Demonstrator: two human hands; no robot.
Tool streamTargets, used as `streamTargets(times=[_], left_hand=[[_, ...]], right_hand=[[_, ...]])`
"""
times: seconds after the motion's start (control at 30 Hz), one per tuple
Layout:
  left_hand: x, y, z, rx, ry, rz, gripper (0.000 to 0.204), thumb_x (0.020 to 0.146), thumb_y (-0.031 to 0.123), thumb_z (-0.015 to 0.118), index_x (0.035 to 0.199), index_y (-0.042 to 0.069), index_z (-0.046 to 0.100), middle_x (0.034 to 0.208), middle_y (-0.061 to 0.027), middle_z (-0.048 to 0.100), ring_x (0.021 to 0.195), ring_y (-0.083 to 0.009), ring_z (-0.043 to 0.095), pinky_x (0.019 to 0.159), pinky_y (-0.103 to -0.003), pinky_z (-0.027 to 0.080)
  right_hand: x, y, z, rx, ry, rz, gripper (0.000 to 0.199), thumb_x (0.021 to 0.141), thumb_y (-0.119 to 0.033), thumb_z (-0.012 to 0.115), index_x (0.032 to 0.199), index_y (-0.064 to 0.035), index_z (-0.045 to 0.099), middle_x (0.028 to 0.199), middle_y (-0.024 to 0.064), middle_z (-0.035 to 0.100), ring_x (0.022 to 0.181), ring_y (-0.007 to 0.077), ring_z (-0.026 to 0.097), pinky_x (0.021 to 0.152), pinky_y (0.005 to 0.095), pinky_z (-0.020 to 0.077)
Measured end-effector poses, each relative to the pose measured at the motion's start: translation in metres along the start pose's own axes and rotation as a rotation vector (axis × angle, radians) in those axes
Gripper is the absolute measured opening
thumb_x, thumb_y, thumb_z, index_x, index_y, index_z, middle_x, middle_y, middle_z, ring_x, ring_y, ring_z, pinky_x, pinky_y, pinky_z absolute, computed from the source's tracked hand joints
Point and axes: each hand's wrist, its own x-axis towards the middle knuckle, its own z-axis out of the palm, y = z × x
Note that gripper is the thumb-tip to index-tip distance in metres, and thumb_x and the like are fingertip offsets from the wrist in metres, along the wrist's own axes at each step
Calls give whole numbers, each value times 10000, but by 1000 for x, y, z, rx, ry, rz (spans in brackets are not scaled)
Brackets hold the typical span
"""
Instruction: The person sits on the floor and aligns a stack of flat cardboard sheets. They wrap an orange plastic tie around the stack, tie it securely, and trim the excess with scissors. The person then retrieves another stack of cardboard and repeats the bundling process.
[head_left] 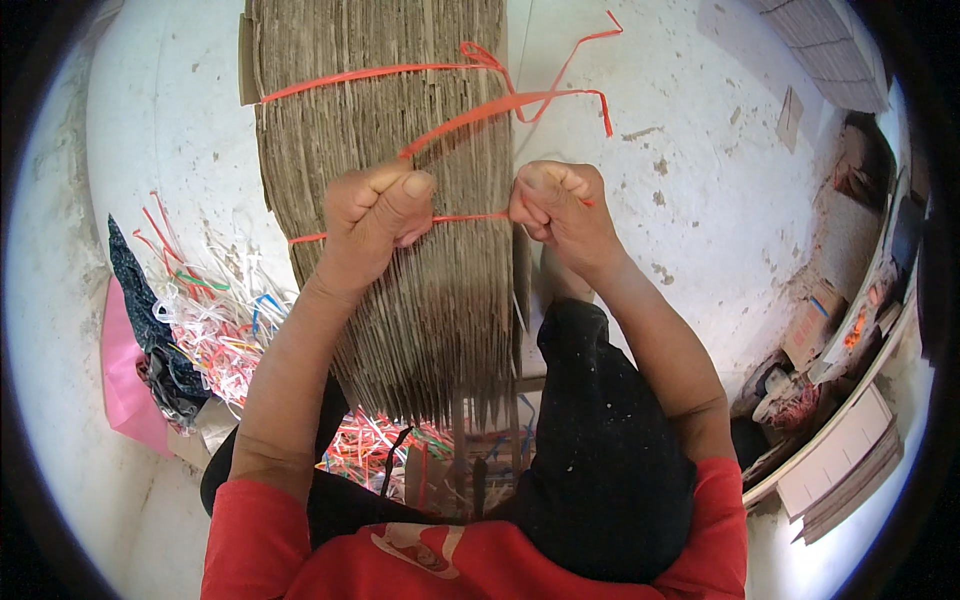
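Note:
A long bundle of flattened brown cardboard sheets (375, 130), packed edge-up, runs away from me. My left hand (375, 215) is closed in a fist over its top, gripping a red plastic strap (470, 217). From that fist a loose strap end arcs up and to the right. My right hand (560, 208), also a fist, grips the same strap at the bundle's right edge, and the strap stretches straight between both hands. Farther along, a second red strap (370, 75) crosses the bundle, with a loop and a loose tail at its right.
Heaps of tangled coloured strapping (215, 310) lie at the left, beside a dark patterned cloth (150, 300) and a pink sheet (125, 365). More cardboard stacks (825, 50) stand at the far right. Boxes and clutter (815, 320) line the right side. My knees flank the bundle's near end.

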Motion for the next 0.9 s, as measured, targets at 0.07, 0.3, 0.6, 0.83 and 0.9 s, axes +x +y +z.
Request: streamTargets(times=[0.07, 0.3, 0.6, 0.83, 0.9], left_hand=[[1, 0, -1, -16, 12, -6, 410, 958, 249, 457, 612, 42, 383, 506, -2, 341, 442, -103, 331, 413, -249, 272], [2, 4, 3, -66, 26, -51, 398, 959, 247, 455, 618, 55, 384, 500, 4, 332, 435, -101, 321, 413, -250, 270], [65, 51, 86, 517, -453, 304, 349, 892, 236, 549, 632, 9, 502, 541, -86, 486, 506, -185, 515, 475, -312, 382], [114, 54, 82, 845, -537, 208, 330, 837, 250, 588, 678, -32, 526, 597, -132, 511, 534, -202, 506, 515, -315, 402], [119, 35, 100, 968, -552, 297, 297, 825, 260, 591, 757, -29, 591, 658, -154, 553, 577, -230, 528, 547, -330, 426]], right_hand=[[0, 1, 0, 2, 11, 14, 440, 950, -271, 464, 573, -80, 342, 538, 20, 406, 462, 58, 286, 397, 211, 213], [3, 8, -6, 99, 15, 76, 406, 944, -239, 483, 582, -86, 382, 531, -11, 407, 450, 44, 304, 397, 201, 225], [6, 35, -10, 67, 125, -200, 228, 870, -236, 598, 834, -12, 578, 679, 27, 531, 544, 106, 469, 492, 248, 391], [-18, 22, -3, 360, -4, -31, 126, 869, -80, 562, 917, 29, 602, 739, 57, 566, 614, 131, 517, 618, 259, 450], [-16, 21, -1, 266, -14, -58, 136, 874, -86, 556, 910, 34, 611, 762, 61, 586, 619, 127, 525, 622, 255, 453]])
